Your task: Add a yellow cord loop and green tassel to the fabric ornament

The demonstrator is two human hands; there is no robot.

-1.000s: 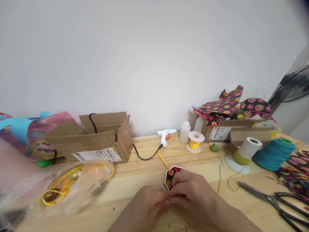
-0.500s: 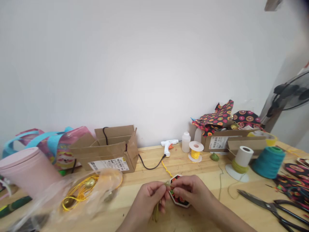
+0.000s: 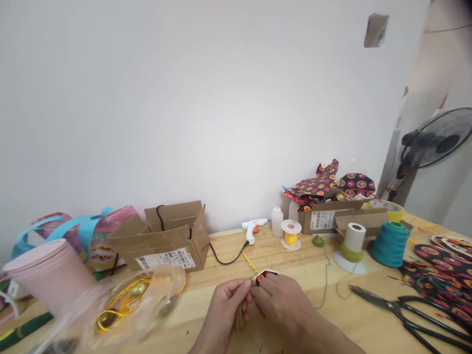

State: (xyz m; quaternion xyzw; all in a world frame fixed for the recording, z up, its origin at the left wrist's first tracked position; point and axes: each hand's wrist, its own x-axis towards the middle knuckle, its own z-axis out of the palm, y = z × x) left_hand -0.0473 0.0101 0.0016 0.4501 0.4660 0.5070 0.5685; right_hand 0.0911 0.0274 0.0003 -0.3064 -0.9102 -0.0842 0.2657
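Observation:
My left hand (image 3: 226,307) is closed, thumb and forefinger pinching a bundle of olive-green cord (image 3: 239,320) whose strands hang below the fingers. Right against its fingertips, my right hand (image 3: 285,302) is turned back-up with the fingers curled over a dark octagonal patterned piece (image 3: 266,275) with a pale rim. Only the upper edge of that piece shows; the rest, and my right fingertips, are hidden. A twisted yellow cord (image 3: 250,260) runs from near the piece toward the glue gun (image 3: 251,230).
Black scissors (image 3: 394,307) lie at the right, near a teal thread cone (image 3: 391,244) and a green cord spool (image 3: 352,250). A yellow spool (image 3: 291,238) and a white bottle (image 3: 277,222) stand behind. Left are a cardboard box (image 3: 162,241), bagged yellow cords (image 3: 125,305) and a pink bin (image 3: 51,275).
My right hand has rolled over, back upward, and covers most of the octagonal piece. My left hand keeps its pinch on the green cord. The view has swung slightly right and up.

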